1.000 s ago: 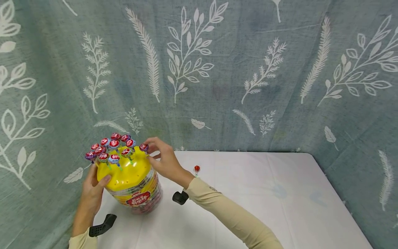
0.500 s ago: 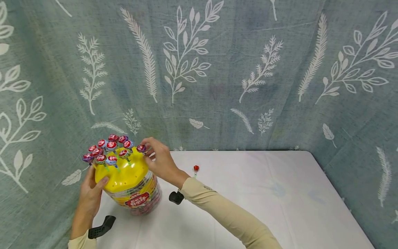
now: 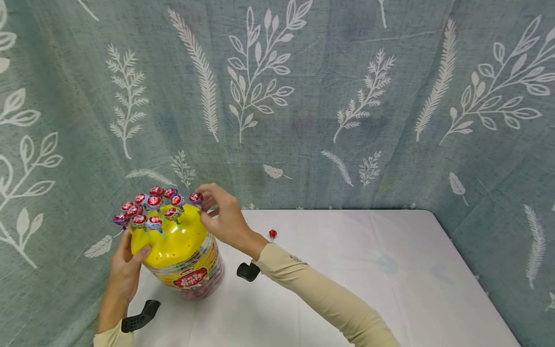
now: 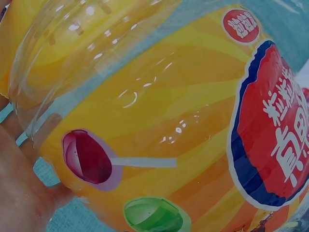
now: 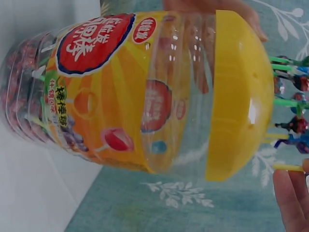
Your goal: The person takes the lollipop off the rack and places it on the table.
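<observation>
The right hand [image 3: 225,219] pinches a lollipop [image 3: 195,198] at the yellow lid [image 3: 171,241]; the left hand [image 3: 125,267] grips the jar [image 3: 191,272]. A skewed stick could miss its hole; hard pushing might tip the jar.

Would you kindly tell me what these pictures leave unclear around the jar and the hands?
- Head view: left hand fingers hidden behind the jar.
- Head view: lollipop on the table, too small to read.
- Right wrist view: right hand cut off by the edge.
- Left wrist view: jar label cut off.
</observation>
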The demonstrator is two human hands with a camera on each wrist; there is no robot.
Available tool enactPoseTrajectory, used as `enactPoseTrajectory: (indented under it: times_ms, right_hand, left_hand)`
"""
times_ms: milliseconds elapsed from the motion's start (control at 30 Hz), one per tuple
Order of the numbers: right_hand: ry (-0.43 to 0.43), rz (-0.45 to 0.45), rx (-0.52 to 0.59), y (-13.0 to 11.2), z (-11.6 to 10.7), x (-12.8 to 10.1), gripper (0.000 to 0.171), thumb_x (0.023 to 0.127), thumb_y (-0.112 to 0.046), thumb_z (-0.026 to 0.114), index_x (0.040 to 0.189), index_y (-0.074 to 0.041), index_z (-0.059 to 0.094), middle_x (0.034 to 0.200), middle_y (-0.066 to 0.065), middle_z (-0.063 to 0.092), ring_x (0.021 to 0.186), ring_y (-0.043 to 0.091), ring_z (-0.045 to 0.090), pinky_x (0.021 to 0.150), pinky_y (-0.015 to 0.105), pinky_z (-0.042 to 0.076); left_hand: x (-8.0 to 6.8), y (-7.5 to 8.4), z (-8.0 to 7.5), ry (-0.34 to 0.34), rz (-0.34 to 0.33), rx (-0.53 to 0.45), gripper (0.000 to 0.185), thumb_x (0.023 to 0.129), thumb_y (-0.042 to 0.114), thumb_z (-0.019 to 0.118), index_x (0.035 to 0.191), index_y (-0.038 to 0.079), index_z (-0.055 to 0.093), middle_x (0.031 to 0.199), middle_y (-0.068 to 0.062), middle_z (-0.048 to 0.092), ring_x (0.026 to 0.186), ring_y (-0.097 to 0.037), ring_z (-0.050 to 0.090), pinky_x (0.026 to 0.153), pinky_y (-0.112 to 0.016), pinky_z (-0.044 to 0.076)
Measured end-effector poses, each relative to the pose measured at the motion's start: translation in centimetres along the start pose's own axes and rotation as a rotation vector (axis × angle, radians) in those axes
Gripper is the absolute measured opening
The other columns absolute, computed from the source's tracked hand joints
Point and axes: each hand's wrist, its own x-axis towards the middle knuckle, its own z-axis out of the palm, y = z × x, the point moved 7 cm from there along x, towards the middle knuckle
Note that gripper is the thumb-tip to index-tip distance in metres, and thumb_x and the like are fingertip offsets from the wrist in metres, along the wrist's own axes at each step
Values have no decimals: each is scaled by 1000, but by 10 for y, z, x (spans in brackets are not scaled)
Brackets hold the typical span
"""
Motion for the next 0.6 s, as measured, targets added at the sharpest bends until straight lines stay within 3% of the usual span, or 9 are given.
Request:
enactPoseTrajectory:
  times_ms: [600]
  right_hand:
    - [-14,100,62,18,-34,-7,43,82,10,62,119,-9,50,95,14,60,74,18,63,61,21,53]
  left_hand:
    - [1,0,1,-6,9,-28,59,92,-4,45,147,11,28,132,-6,42,111,-13,47,91,-16,43]
